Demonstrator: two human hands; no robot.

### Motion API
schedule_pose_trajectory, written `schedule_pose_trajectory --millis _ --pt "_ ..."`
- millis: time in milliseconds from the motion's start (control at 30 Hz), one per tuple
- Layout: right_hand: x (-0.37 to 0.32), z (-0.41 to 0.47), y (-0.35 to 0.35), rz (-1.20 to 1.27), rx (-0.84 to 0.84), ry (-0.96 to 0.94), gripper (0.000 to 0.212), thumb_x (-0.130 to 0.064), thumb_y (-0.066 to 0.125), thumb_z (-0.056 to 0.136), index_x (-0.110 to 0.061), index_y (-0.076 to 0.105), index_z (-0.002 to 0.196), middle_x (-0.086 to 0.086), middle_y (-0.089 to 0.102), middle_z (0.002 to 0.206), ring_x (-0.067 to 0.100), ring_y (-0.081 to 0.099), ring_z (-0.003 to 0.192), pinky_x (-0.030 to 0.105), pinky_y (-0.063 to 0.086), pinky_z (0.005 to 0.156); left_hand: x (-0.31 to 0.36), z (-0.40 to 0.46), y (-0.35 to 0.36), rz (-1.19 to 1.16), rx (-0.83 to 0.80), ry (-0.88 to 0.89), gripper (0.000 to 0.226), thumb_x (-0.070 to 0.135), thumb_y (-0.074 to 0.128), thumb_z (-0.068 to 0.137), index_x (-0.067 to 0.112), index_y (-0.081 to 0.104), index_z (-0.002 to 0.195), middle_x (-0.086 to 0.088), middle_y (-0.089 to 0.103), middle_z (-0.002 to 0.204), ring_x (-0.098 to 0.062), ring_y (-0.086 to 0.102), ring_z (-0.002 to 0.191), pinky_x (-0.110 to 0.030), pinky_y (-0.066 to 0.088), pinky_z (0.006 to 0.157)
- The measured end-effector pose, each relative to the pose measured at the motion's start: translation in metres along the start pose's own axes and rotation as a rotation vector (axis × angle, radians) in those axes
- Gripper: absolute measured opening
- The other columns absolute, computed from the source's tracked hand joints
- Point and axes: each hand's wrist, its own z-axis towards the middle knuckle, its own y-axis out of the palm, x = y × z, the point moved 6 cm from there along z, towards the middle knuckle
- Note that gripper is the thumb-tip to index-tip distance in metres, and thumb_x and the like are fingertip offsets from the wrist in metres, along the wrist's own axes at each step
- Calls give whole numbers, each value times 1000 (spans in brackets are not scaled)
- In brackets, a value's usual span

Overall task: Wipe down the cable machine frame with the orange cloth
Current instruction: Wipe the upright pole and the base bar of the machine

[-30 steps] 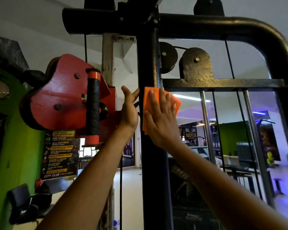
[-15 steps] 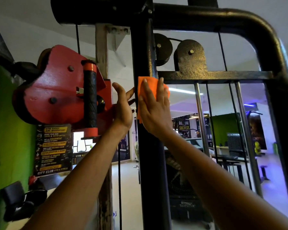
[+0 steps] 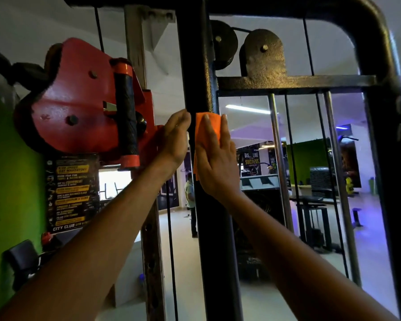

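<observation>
At the black steel upright post [image 3: 196, 66] of a gym cable machine, a person's right hand [image 3: 214, 163] presses a folded orange cloth [image 3: 208, 130] flat against the post's front face, just below the black crossbar [image 3: 294, 83] that joins it from the right. The fingers lie straight and slightly spread over the cloth; its lower part is covered by the palm, with only a sliver of orange showing at the hand's left edge. The left hand [image 3: 175, 140] rests against the post's left side, fingers together and bent round its edge — their tips are hidden behind the post, so how far they wrap cannot be told. Just left of that hand sits a red metal pulley housing [image 3: 74, 105] with a black-gripped, orange-capped handle [image 3: 125, 114] standing upright on it. The frame's top bar is cut off by the upper edge of the view. Two dark pulley wheels [image 3: 223, 44] hang above the crossbar, and chrome guide rods [image 3: 277, 144] drop beneath it. A rules poster [image 3: 71, 193] on the green wall [image 3: 12, 181] is only partly readable — "CITY CLUB" at its foot. A figure [image 3: 190, 193] far across the floor is half hidden by the post.
</observation>
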Motion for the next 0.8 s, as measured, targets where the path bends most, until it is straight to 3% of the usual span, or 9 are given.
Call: schedule_pose_trajectory --millis 100,167,233,300,400,467,633,800 --pt "1 -35 2 -33 16 -14 69 -48 37 111 -44 5 173 -8 -13 182 32 12 165 63 48 114 -7 2 0 7 18 -31 40 27 46 115 13 55 151 -4 63 146 -17 61 132 -13 55 91" --pt "7 -76 5 -33 2 -18 70 -46 40 112 -42 6 173 -10 -17 181 30 2 168 65 44 118 -8 0 -1 -2 15 -30 40 24 49 114 12 55 152 -4 64 147 -17 61 134 -8 54 88" --pt "11 -93 8 -37 -5 -24 70 -47 41 112 -42 7 173 -9 -19 181 30 0 168 65 38 122 -6 0 -1 1 6 -13 40 25 52 114 15 56 152 -2 63 148 -17 60 137 -14 55 98" --pt "10 -78 5 -40 1 13 68 -55 33 113 -44 4 173 -9 -18 181 28 1 168 62 34 125 -6 -1 -2 -10 4 -13 40 28 53 113 20 57 152 0 62 150 -16 59 138 -30 54 110" --pt "4 -46 3 -71 22 43 67 -58 29 113 -43 6 173 -4 -11 182 32 13 166 56 46 116 -8 -4 -3 24 1 -12 45 37 56 109 26 56 152 3 61 152 -16 58 139 -46 52 116" --pt "5 -53 4 -82 22 24 67 -55 33 113 -42 7 174 -4 -10 182 33 15 165 56 50 113 -9 -8 -3 41 -7 -1 48 39 56 107 30 55 154 5 57 156 -17 55 142 -47 51 116" --pt "18 -134 10 -72 -12 13 69 -49 43 113 -39 12 174 -8 -16 181 32 10 167 63 49 114 -14 -18 -1 47 -34 12 46 23 52 113 31 46 159 1 47 163 -15 51 142 -44 50 117" --pt "11 -95 9 -121 -9 22 71 -50 43 112 -40 10 174 -4 -16 182 35 2 168 66 38 122 -20 -19 -2 63 -63 16 51 24 56 112 31 43 160 0 45 164 -18 49 147 -43 48 119"
